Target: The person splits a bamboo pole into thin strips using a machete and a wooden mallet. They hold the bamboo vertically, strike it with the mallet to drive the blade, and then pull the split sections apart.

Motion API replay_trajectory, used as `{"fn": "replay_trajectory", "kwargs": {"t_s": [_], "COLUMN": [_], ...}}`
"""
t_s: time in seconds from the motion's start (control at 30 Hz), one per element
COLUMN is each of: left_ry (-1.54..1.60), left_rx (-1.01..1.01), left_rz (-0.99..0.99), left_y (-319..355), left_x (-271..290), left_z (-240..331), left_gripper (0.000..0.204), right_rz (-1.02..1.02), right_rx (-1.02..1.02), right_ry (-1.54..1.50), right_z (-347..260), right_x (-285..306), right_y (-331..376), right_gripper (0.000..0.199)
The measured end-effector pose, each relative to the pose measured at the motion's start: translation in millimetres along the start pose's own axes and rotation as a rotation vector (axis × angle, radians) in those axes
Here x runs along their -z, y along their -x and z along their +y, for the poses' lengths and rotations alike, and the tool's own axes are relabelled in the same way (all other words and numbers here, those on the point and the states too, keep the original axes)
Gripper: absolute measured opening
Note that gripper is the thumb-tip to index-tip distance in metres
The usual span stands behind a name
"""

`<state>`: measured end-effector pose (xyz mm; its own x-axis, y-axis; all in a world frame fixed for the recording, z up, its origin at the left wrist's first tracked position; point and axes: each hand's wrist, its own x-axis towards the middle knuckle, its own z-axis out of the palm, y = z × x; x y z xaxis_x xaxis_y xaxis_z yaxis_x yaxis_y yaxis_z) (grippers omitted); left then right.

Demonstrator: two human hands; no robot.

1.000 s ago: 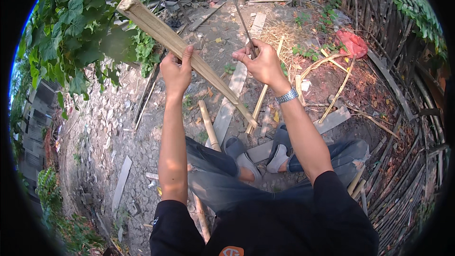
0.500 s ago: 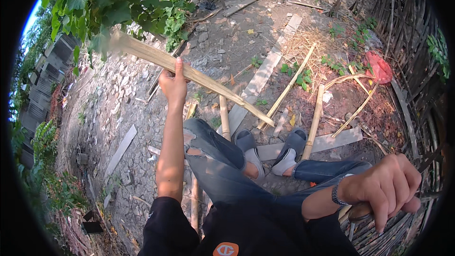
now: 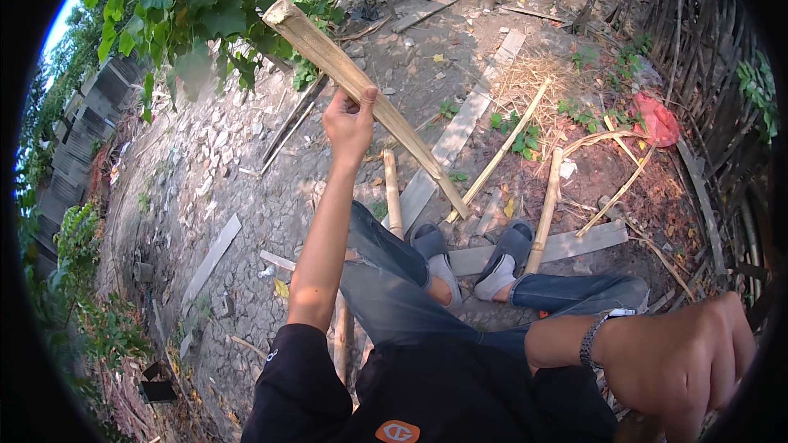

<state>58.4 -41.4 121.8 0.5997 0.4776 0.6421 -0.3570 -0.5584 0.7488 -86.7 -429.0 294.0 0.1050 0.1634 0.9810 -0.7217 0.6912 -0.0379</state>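
Head view: left hand (image 3: 349, 125) is gripping a split bamboo length (image 3: 361, 90), fingers wrapped round it, top end up by the leaves (image 3: 189, 8), lower tip hanging above the grey slippers (image 3: 472, 250). Right hand (image 3: 681, 361) is closing into a fist at the lower right edge; what it holds, cannot tell. Risk: the one-handed grip slipping, the bamboo dropping onto the feet, splinters cutting the palm.

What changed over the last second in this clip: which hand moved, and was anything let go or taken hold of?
The right hand let go of the thin blade it held against the split bamboo piece and swung down to the lower right, where it is now closed; what it holds, if anything, is hidden. The left hand kept its grip on the bamboo, still raised and slanting. The person remains seated, feet in grey sandals.
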Motion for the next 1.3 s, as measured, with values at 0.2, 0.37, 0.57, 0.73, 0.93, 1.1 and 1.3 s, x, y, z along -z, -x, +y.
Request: {"fn": "replay_trajectory", "kwargs": {"t_s": [0.2, 0.37, 0.57, 0.73, 0.93, 1.1, 1.3], "left_ry": [-0.204, -0.074, 0.155, 0.25, 0.373, 0.405, 0.35], "left_rx": [-0.177, -0.242, -0.092, 0.019, 0.105, 0.045, -0.059], "left_rz": [-0.091, -0.251, -0.181, -0.158, -0.202, -0.297, -0.373], "left_y": [2, 0, 9, 0, 8, 17, 13], "left_x": [-14, -32, -65, -75, -77, -106, -121], "left_z": [29, 65, 80, 56, 74, 82, 81], "left_gripper": [0.031, 0.027, 0.024, 0.026, 0.025, 0.024, 0.023], "right_rz": [0.35, 0.937, 0.907, 0.722, 1.034, 1.112, 1.161], "right_rx": [0.296, 0.059, 0.076, 0.143, -0.063, -0.271, -0.399], "right_ry": [0.606, 1.228, 1.374, 1.452, 1.75, 1.759, 1.934], "right_z": [-9, -19, -14, -36, -56, -80, -91], "right_x": [34, 83, 89, 69, 118, 209, 242], "right_y": [34, 55, 40, 12, 36, 111, 140], "right_gripper": [0.029, 0.022, 0.023, 0.028, 0.038, 0.048, 0.043]}}
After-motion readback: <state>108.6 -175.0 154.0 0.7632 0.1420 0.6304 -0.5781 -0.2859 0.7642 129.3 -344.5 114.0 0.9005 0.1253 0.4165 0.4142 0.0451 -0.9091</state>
